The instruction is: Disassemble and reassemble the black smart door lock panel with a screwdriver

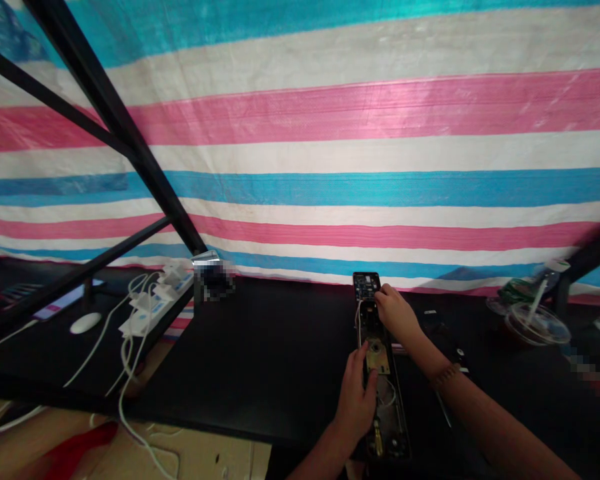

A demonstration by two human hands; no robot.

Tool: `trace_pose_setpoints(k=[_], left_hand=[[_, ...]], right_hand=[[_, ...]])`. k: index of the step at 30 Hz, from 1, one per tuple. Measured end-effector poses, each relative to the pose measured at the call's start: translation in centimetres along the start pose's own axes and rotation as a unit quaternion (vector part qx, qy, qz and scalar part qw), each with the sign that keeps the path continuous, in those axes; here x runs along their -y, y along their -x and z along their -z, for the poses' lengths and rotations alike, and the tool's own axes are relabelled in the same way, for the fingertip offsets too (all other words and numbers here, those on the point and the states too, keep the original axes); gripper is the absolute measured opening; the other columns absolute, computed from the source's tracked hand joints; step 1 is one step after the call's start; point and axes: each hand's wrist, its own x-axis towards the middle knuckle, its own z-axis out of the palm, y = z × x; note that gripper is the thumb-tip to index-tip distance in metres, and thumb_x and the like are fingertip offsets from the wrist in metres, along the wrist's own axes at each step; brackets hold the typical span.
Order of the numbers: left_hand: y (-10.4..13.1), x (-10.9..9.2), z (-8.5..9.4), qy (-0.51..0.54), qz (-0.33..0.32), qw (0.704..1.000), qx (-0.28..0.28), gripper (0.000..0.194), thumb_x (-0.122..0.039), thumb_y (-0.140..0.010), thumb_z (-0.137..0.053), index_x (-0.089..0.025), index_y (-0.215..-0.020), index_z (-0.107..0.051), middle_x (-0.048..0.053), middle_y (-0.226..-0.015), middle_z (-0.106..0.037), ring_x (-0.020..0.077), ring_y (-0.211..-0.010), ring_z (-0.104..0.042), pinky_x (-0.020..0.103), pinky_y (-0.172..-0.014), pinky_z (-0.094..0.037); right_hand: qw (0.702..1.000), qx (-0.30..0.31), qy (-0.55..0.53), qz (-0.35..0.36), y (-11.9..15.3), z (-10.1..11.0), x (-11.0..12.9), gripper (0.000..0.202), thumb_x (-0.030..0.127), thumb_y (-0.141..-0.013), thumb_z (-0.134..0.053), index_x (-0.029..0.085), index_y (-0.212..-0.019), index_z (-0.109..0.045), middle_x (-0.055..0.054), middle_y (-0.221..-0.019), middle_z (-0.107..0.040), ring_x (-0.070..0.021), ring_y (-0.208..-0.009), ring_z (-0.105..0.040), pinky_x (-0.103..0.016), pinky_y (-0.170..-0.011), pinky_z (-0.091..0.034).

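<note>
A long, narrow black device housing (397, 407) lies open on the black table, running away from me. At its far end is a dark circuit board (365, 287) with small pale parts. My right hand (397, 313) has its fingers drawn together at the board's right edge; what they hold, if anything, is too small to make out. My left hand (356, 393) rests on the left side of the housing, thumb and fingers apart beside a brass-coloured plate (378, 357). A white cable (359, 323) runs along the upper left edge. A yellow-handled tool (379, 440) lies in the near end.
A lidded plastic cup with a straw (536, 323) stands on the right. Dark items lie right of my right forearm. On the left are a white power strip (155, 307) with cables, a white mouse (85, 323) and a phone (67, 300). Striped sheeting (360, 193) hangs behind.
</note>
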Motion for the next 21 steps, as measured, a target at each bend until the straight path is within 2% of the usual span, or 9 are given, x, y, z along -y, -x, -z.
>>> trace_pose_setpoints(k=[3, 9, 15, 18, 21], left_hand=[[-0.1, -0.2, 0.2, -0.002, -0.005, 1.0, 0.009, 0.052, -0.031, -0.1, -0.046, -0.021, -0.151, -0.042, 0.014, -0.145, -0.052, 0.0248, -0.136, -0.048, 0.044, -0.117, -0.035], [-0.1, -0.7, 0.2, 0.015, -0.009, 1.0, 0.002, 0.05, -0.03, -0.099, -0.048, -0.023, -0.148, -0.044, 0.012, -0.14, -0.055, 0.0244, -0.132, -0.051, 0.044, -0.116, -0.036], [-0.1, -0.3, 0.3, 0.019, -0.026, 0.999, -0.001, 0.05, -0.031, -0.099, -0.048, -0.023, -0.148, -0.045, 0.012, -0.14, -0.055, 0.0239, -0.132, -0.051, 0.043, -0.116, -0.037], [-0.3, -0.2, 0.4, 0.026, -0.024, 0.999, -0.009, 0.049, -0.034, -0.1, -0.049, -0.024, -0.147, -0.046, 0.012, -0.139, -0.057, 0.0247, -0.133, -0.051, 0.044, -0.115, -0.037], [-0.5, -0.1, 0.3, 0.031, -0.019, 0.999, -0.013, 0.048, -0.037, -0.099, -0.05, -0.024, -0.145, -0.048, 0.012, -0.141, -0.057, 0.0254, -0.134, -0.051, 0.045, -0.116, -0.036]], right_hand=[[1.0, -0.022, -0.015, -0.017, 0.1, -0.1, 0.0, 0.023, 0.01, -0.096, -0.047, 0.016, -0.092, -0.069, -0.011, -0.102, -0.06, -0.0219, -0.099, -0.058, -0.029, -0.086, -0.043], [0.998, -0.018, -0.053, -0.036, 0.2, 0.0, -0.4, 0.021, 0.018, -0.097, -0.05, 0.017, -0.088, -0.069, -0.009, -0.099, -0.059, -0.0182, -0.086, -0.059, -0.028, -0.082, -0.043], [0.997, -0.042, -0.04, -0.046, 0.2, 0.9, 0.4, 0.02, 0.014, -0.094, -0.052, 0.016, -0.085, -0.069, -0.01, -0.096, -0.06, -0.0211, -0.092, -0.057, -0.03, -0.085, -0.043], [0.991, -0.086, -0.084, -0.054, 1.1, 1.8, 1.3, 0.018, 0.017, -0.093, -0.053, 0.016, -0.089, -0.071, -0.012, -0.103, -0.061, -0.0236, -0.098, -0.057, -0.034, -0.091, -0.044], [0.977, -0.142, -0.132, -0.087, 3.1, 1.5, 3.0, 0.019, 0.02, -0.093, -0.053, 0.018, -0.092, -0.072, -0.014, -0.115, -0.061, -0.0267, -0.11, -0.055, -0.039, -0.099, -0.043]])
